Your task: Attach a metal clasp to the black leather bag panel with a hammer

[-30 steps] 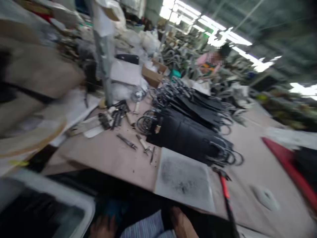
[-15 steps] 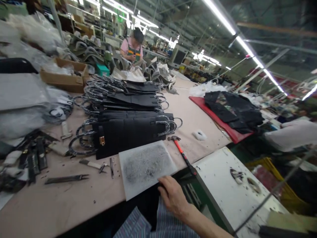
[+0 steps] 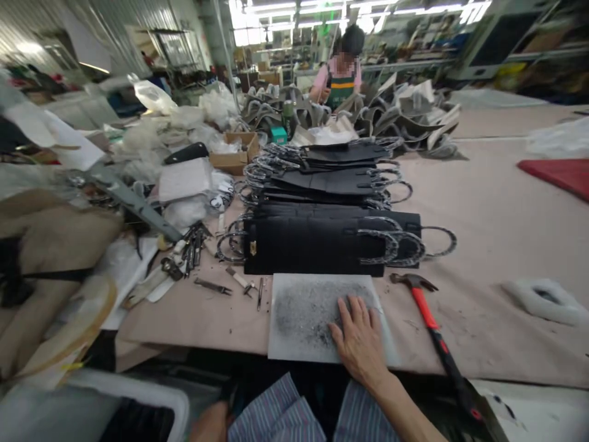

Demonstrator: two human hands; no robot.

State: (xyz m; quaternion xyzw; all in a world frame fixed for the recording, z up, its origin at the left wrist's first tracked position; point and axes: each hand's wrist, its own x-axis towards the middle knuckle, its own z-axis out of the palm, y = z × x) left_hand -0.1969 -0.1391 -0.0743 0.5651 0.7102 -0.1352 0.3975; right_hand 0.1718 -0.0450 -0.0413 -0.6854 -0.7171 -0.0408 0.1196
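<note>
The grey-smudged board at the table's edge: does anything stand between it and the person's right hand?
Nothing visible does: the right hand lies directly on the board, fingers slightly spread. The hammer lies off to the right, and the black bags lie beyond the board's far edge.

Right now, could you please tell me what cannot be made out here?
- Head view, left hand: what it holds, if anything; blur and the bottom edge hide it.
- Head view, pale board: the patch under the right hand, which covers it.
- Head view, red sheet: right end, cut off by picture edge.
</note>
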